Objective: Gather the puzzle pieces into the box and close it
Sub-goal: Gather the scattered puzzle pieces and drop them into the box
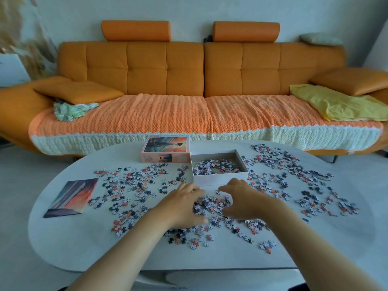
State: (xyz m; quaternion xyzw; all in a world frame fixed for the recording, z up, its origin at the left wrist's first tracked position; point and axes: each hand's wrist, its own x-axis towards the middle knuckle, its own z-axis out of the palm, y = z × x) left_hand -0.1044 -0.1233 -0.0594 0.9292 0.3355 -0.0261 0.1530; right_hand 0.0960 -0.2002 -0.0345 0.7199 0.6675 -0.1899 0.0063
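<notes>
Where left hand (184, 206) and right hand (241, 200) flank puzzle pieces (210, 203), grip unclear.

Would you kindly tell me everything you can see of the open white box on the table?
The open box is a shallow rectangular tray, seemingly white cardboard, with low upright walls and no lid on. It sits flat on the pale table, toward the far edge. A loose ring of puzzle pieces lies on its floor, leaving the centre bare. Its lid lies close by its left back corner. The right hand is just before its front wall; contact cannot be told.
</notes>
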